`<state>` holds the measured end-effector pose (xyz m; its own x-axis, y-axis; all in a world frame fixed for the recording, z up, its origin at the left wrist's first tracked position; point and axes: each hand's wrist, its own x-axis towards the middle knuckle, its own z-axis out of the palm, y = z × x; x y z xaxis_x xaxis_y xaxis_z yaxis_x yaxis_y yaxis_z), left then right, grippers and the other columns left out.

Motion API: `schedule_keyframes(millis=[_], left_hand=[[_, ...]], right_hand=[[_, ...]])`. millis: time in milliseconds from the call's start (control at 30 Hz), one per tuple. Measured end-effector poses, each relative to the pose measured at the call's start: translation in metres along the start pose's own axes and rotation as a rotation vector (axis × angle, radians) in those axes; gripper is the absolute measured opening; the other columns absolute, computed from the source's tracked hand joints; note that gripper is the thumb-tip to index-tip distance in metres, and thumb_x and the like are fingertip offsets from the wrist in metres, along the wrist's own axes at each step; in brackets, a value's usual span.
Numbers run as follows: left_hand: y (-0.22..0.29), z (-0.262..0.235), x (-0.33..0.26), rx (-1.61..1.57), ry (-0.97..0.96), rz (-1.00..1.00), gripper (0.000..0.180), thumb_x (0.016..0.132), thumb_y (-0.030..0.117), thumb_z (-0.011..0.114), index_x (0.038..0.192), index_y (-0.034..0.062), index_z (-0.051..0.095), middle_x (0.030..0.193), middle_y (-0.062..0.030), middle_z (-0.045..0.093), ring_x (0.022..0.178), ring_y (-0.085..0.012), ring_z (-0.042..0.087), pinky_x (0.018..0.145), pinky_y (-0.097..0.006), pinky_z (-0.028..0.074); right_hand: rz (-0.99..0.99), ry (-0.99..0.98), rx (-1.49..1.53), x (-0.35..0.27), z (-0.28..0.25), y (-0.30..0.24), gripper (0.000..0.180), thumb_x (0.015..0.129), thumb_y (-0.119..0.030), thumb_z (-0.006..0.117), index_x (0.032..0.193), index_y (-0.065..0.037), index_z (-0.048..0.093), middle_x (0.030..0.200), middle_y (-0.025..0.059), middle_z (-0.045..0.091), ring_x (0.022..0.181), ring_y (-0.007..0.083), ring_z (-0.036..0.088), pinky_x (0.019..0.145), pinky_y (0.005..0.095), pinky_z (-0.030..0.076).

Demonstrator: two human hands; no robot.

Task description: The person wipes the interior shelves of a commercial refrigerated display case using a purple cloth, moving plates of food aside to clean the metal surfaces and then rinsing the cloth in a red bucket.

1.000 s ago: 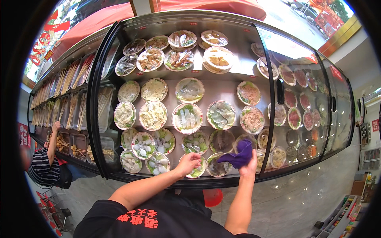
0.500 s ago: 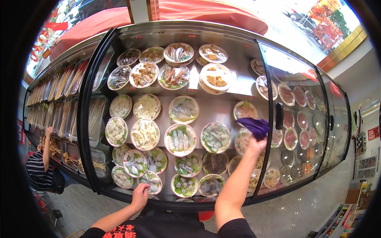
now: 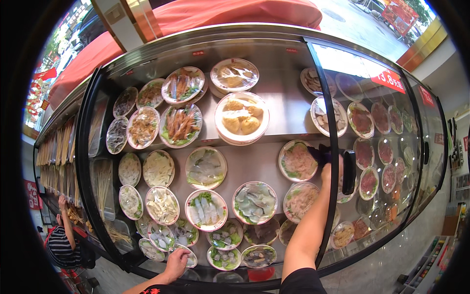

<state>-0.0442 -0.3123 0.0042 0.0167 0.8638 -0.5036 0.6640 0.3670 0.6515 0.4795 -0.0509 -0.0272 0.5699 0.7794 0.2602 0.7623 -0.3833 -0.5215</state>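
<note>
My right hand reaches deep into a glass-fronted display case and grips a dark purple cloth against the shelf, partly behind the sliding glass pane. Just left of the cloth sits a film-wrapped plate of pale pink meat. A second such plate lies nearer, beside my forearm. At the case's front edge, my left hand is closed, its fingers curled over the rim area of a small plate. Whether it grips that plate is hidden.
Plates of wrapped food, such as golden pieces and white slices, fill the stepped shelves. The pane's black handle is right of my forearm. Skewers stand at far left, where another person reaches in.
My right hand has pushed the cloth farther in, beyond the pane's edge. The view has shifted closer to the case. My left hand stays by the same front plate.
</note>
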Motion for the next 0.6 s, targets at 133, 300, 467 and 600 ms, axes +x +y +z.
schedule_keyframes(millis=[133, 300, 467, 600], left_hand=[[0.054, 0.008, 0.05, -0.003, -0.123, 0.119, 0.012, 0.083, 0.004, 0.055, 0.094, 0.0008, 0.061, 0.086, -0.0129, 0.06, 0.074, -0.0247, 0.06, 0.067, -0.033, 0.048], [0.157, 0.033, 0.128, -0.178, -0.244, 0.326, 0.013, 0.087, 0.007, 0.056, 0.096, -0.0012, 0.059, 0.089, -0.0122, 0.061, 0.078, -0.0214, 0.06, 0.07, -0.03, 0.048], [0.246, 0.11, 0.264, -0.351, -0.201, 0.368, 0.027, 0.085, 0.007, 0.056, 0.109, -0.0045, 0.051, 0.096, -0.01, 0.06, 0.085, -0.0165, 0.06, 0.074, -0.027, 0.049], [0.258, 0.183, 0.344, -0.465, -0.253, 0.128, 0.029, 0.08, 0.007, 0.057, 0.107, -0.0049, 0.054, 0.094, -0.0142, 0.062, 0.085, -0.0237, 0.061, 0.076, -0.032, 0.049]], right_hand=[[0.096, -0.139, -0.107, -0.005, 0.03, 0.059, 0.056, 0.07, 0.001, 0.066, 0.124, -0.001, 0.05, 0.123, 0.0243, 0.051, 0.117, 0.0366, 0.048, 0.1, 0.039, 0.039], [0.232, -0.333, -0.055, 0.001, 0.023, 0.061, 0.068, 0.067, -0.004, 0.074, 0.128, 0.0, 0.044, 0.123, 0.0251, 0.051, 0.115, 0.0349, 0.05, 0.097, 0.0379, 0.04], [0.161, -0.224, -0.041, -0.007, 0.027, 0.068, 0.057, 0.065, -0.002, 0.074, 0.117, -0.001, 0.051, 0.118, 0.0213, 0.053, 0.111, 0.0336, 0.051, 0.092, 0.0376, 0.042], [0.053, -0.322, -0.108, -0.011, 0.011, 0.033, 0.061, 0.061, 0.001, 0.074, 0.117, -0.005, 0.052, 0.114, 0.0198, 0.052, 0.109, 0.0348, 0.051, 0.09, 0.0383, 0.043]])
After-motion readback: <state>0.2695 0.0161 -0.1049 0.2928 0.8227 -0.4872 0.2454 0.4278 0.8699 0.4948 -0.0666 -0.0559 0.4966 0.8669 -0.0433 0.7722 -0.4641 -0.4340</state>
